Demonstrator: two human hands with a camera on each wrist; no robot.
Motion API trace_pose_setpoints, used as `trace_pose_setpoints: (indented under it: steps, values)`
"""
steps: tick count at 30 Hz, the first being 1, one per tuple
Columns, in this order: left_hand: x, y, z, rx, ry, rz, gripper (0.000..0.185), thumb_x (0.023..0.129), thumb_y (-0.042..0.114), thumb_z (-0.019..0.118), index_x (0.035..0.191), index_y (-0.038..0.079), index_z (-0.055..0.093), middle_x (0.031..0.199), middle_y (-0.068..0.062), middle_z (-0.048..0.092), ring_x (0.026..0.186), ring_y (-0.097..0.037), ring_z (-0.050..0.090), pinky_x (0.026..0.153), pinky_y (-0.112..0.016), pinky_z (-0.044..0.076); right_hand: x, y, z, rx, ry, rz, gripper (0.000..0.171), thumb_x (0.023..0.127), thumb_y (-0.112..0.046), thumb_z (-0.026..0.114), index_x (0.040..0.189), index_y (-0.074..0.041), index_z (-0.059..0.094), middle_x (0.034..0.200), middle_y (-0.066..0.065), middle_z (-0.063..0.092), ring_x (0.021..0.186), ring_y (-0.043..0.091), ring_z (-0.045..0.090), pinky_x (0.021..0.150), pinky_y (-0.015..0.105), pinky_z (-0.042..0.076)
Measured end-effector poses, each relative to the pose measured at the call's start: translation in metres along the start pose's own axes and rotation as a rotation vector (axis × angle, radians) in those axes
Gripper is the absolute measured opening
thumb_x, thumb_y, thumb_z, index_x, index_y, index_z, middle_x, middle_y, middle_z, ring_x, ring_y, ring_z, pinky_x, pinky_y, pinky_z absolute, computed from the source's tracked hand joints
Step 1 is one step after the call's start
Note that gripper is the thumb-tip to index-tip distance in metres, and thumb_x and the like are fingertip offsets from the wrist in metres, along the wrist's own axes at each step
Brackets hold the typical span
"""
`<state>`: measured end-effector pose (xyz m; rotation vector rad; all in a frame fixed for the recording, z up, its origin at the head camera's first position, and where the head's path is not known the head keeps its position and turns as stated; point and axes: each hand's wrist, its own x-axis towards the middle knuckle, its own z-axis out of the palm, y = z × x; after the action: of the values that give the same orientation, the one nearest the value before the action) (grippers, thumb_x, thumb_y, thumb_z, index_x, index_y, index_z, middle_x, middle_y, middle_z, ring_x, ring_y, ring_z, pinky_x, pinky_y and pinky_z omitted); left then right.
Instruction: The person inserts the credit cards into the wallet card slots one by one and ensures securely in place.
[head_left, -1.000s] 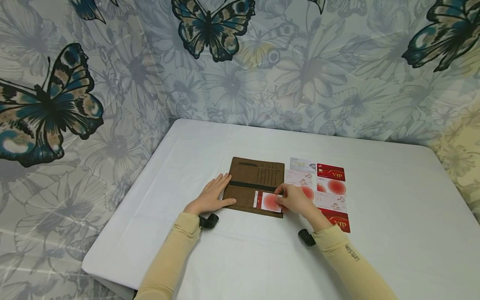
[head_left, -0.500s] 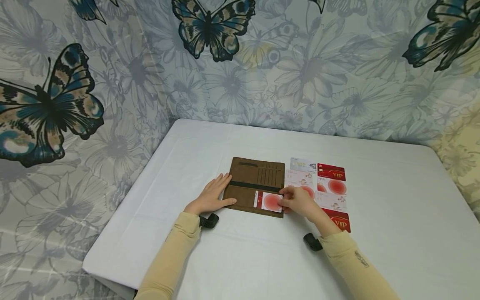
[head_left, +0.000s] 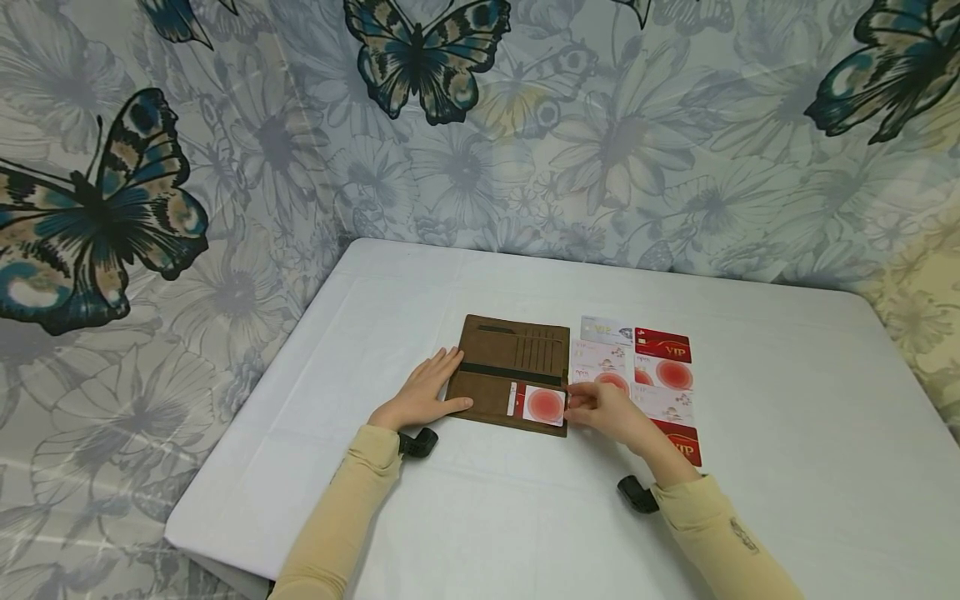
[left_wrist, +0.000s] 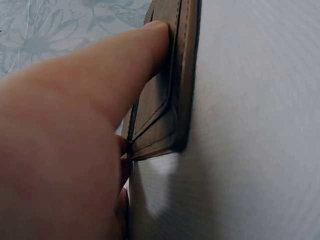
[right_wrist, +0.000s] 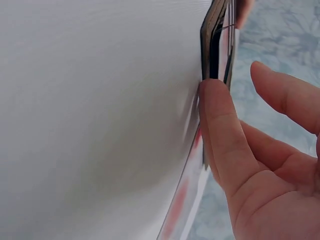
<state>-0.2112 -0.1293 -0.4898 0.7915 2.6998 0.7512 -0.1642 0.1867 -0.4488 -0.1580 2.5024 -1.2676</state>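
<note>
Your left hand (head_left: 418, 393) rests on an open wallet (head_left: 498, 348) as your right hand (head_left: 609, 410) sits at its right edge, beside a card (head_left: 543, 405). More cards (head_left: 662, 373) lie alongside on the white table (head_left: 787, 375).

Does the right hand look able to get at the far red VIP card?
Probably yes. The far red VIP card shows plainly, no hand covers it, and the right hand is nearby, apparently holding nothing.
</note>
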Motion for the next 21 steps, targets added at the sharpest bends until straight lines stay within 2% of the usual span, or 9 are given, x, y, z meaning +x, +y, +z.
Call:
trace_pose_setpoints:
  steps: [8, 21]
  values:
    - [-0.0002, 0.0004, -0.0004, 0.007, -0.009, -0.013, 0.084, 0.090, 0.050, 0.054, 0.150, 0.009, 0.011, 0.154, -0.008, 0.007, 0.139, -0.021, 0.000, 0.110, -0.041, 0.001, -0.0063, 0.0063, -0.0006, 0.004, -0.013, 0.002, 0.035, 0.084, -0.009, 0.068, 0.114, 0.008, 0.060, 0.082, 0.006, 0.058, 0.074, 0.018, 0.051, 0.061, 0.026, 0.046]
    - [0.0014, -0.0011, 0.0007, 0.013, -0.020, -0.020, 0.085, 0.090, 0.052, 0.052, 0.150, 0.011, 0.009, 0.154, -0.006, 0.005, 0.139, -0.019, -0.002, 0.111, -0.039, 0.000, -0.0051, 0.0047, 0.0027, 0.015, -0.018, 0.014, 0.031, 0.084, -0.009, 0.067, 0.110, 0.008, 0.061, 0.081, 0.005, 0.059, 0.073, 0.018, 0.052, 0.063, 0.028, 0.047]
